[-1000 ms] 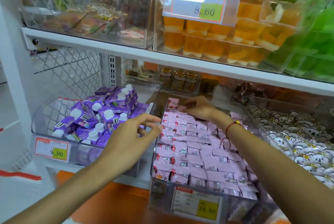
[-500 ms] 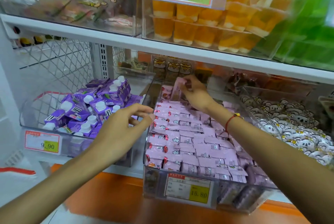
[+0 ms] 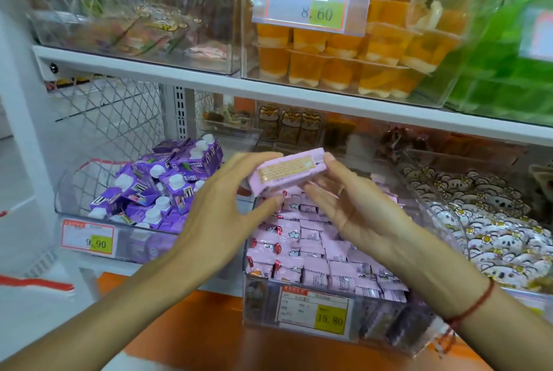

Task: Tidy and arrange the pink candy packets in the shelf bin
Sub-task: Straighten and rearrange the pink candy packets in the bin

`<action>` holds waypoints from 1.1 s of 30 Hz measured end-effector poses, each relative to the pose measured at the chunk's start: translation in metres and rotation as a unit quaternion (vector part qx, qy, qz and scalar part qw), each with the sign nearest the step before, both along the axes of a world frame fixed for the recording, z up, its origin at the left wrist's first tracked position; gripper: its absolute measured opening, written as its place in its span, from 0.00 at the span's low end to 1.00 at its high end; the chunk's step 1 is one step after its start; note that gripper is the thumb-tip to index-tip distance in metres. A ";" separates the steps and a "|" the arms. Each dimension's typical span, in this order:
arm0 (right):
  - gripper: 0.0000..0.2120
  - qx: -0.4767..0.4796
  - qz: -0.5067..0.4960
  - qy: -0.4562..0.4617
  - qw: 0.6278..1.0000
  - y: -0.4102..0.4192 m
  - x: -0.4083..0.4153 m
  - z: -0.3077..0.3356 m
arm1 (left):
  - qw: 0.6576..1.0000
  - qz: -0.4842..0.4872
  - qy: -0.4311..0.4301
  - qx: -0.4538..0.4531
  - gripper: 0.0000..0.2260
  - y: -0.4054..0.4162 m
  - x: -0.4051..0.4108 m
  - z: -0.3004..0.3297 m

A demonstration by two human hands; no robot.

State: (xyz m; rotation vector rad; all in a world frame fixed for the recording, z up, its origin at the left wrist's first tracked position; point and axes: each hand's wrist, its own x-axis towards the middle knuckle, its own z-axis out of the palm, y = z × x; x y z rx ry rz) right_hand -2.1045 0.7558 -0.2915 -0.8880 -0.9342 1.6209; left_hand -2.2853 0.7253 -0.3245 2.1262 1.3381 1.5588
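Note:
A clear shelf bin (image 3: 263,304) in the middle holds rows of pink candy packets (image 3: 311,254). Above its back half I hold a long pink packet (image 3: 287,171) with a beige label, tilted, its right end higher. My left hand (image 3: 221,209) pinches the packet's left end between thumb and fingers. My right hand (image 3: 350,209), palm up, grips the right end with its thumb on top. A red string circles my right wrist.
Left of the bin a clear bin of purple cartons (image 3: 155,188) carries a 9.90 tag. At the right sits a bin of white bear-print sweets (image 3: 493,230). The upper shelf (image 3: 269,92) holds orange jelly cups (image 3: 344,65) and green packs. An orange ledge runs below.
My right hand lifted a long pink packet from the back of the bin and drew it toward me. My left hand rose from the bin's left wall and took the packet's other end.

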 end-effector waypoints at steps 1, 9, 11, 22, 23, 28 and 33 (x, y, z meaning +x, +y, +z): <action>0.11 -0.017 0.010 0.004 1.000 -0.001 -0.001 0.001 | 1.000 -0.003 -0.015 -0.005 0.21 -0.001 0.001 0.002; 0.30 0.373 0.042 -0.470 0.799 -0.011 0.003 0.001 | 0.944 -0.015 -0.271 -0.188 0.11 -0.007 0.006 0.018; 0.20 0.432 0.036 -0.466 0.771 -0.011 -0.002 -0.002 | 0.943 -0.024 -0.273 -0.189 0.09 -0.007 0.008 0.018; 0.14 0.081 -0.102 -0.264 0.956 0.038 0.025 -0.004 | 0.990 -0.004 -0.066 -0.121 0.10 0.061 -0.018 0.025; 0.16 0.074 -0.118 -0.272 0.952 0.047 0.028 -0.005 | 0.992 -0.001 -0.014 -0.128 0.09 0.076 -0.015 0.027; 0.12 0.112 -0.160 -0.288 0.937 0.081 0.028 -0.008 | 0.967 0.023 0.217 -0.133 0.12 0.153 0.012 0.032; 0.17 0.147 -0.194 -0.287 0.926 0.108 0.025 -0.016 | 0.908 -0.049 0.365 -0.201 0.12 0.190 0.035 0.032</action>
